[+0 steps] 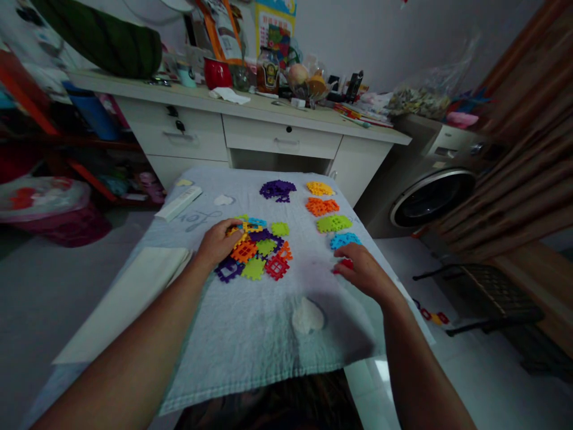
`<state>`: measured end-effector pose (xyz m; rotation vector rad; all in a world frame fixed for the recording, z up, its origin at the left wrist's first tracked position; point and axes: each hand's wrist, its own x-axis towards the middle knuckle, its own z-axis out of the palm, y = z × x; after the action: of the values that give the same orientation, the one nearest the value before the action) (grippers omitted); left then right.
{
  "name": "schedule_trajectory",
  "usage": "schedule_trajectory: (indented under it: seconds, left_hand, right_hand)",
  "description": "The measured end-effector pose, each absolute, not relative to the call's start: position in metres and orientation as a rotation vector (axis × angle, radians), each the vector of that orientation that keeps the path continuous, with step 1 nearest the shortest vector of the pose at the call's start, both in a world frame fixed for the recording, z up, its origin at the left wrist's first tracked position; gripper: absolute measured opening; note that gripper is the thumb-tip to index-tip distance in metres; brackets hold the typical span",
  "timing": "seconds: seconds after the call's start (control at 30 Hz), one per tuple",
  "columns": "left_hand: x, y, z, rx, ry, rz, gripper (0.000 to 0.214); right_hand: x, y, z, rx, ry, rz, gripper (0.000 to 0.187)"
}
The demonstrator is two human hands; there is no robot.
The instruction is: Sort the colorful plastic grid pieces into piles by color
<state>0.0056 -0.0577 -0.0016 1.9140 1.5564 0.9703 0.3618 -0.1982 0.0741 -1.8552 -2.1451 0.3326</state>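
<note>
A mixed heap of flat plastic interlocking blocks, with orange (pixel 244 251), red (pixel 277 267), green (pixel 253 269) and purple (pixel 229 270) pieces, lies mid-table. My left hand (pixel 220 242) reaches the heap's left side, its fingers closed at a yellow block (pixel 251 227). At the right, my right hand (pixel 363 270) has thumb and fingers curled around a red block (pixel 345 263), mostly covered by the hand. Beyond it, sorted piles run away from me: blue (pixel 344 240), green (pixel 334 224), orange (pixel 322 206) and yellow (pixel 319 189). A purple pile (pixel 277 190) sits at the far middle.
A cloth with heart shapes covers the table (pixel 268 334). On its left lie a white box (pixel 179 203) and a folded pale sheet (pixel 129 298). Behind stands a white cabinet (pixel 282 134) with items on top. A washing machine (pixel 425 179) and a low stool (pixel 496 295) are right.
</note>
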Motion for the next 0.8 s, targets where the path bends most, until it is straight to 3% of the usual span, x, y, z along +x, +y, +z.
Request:
schedule_trajectory:
  seconds: [0.17, 0.33, 0.4, 0.57, 0.7, 0.8]
  left_hand:
    - [0.005, -0.058, -0.003, 1.901, 1.537, 0.993, 0.046]
    - [0.004, -0.056, -0.007, 1.892, 1.513, 1.020, 0.044]
    - [0.004, -0.056, -0.007, 1.904, 1.509, 1.025, 0.043]
    - [0.004, -0.057, -0.005, 1.912, 1.519, 1.024, 0.044]
    - [0.004, -0.056, -0.007, 1.929, 1.525, 1.028, 0.043]
    - [0.003, -0.054, -0.011, 1.928, 1.529, 1.028, 0.043]
  right_hand:
    - [0.285, -0.178, 0.068, -1.566, -2.313, 0.458, 0.023]
    - [0.243, -0.169, 0.044, -1.593, -2.341, 0.438, 0.054]
    - [0.240, -0.169, 0.035, -1.613, -2.313, 0.416, 0.057]
    - [0.242, -0.170, 0.025, -1.498, -2.222, 0.402, 0.043]
    - [0.248, -0.168, 0.022, -1.368, -2.073, 0.492, 0.017]
    - [0.255, -0.165, 0.019, -1.371, -1.908, 0.530, 0.019]
